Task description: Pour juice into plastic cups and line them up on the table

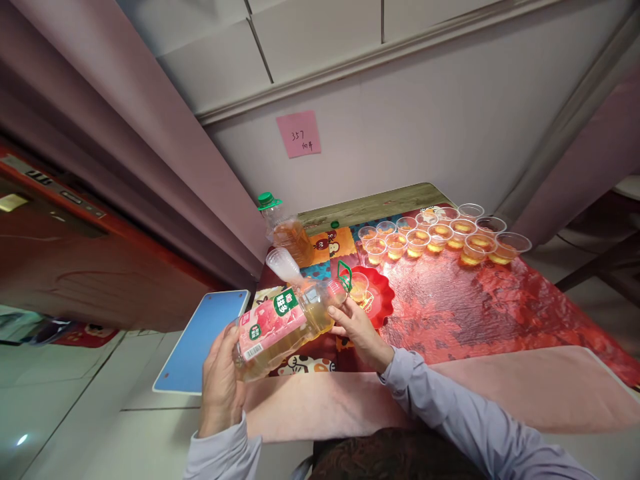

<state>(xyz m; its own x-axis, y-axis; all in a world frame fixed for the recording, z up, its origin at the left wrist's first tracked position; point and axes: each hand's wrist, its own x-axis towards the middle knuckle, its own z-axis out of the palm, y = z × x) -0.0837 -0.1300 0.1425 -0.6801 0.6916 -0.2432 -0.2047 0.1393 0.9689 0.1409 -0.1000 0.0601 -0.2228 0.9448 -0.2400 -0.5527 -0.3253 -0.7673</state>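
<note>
A large clear juice bottle [280,323] with a pink label and pale yellow liquid lies tilted, its mouth end toward the right. My left hand [221,373] grips the bottom end of it. Under and beside the neck, the fingers of my right hand [363,333] hold the bottle. The neck carries a green ring handle [345,275]. Just beyond the bottle's mouth, a clear plastic cup [359,285] with some yellow liquid stands in a red scalloped dish [386,300]. Whether liquid is flowing cannot be made out.
Rows of clear cups [417,243] holding yellow drink stand on the red tablecloth [450,313]. Behind the bottle are stacked cups [283,265], a second bottle [293,240] with a green cap, and a loose green cap [335,225]. A blue board [203,343] is at left.
</note>
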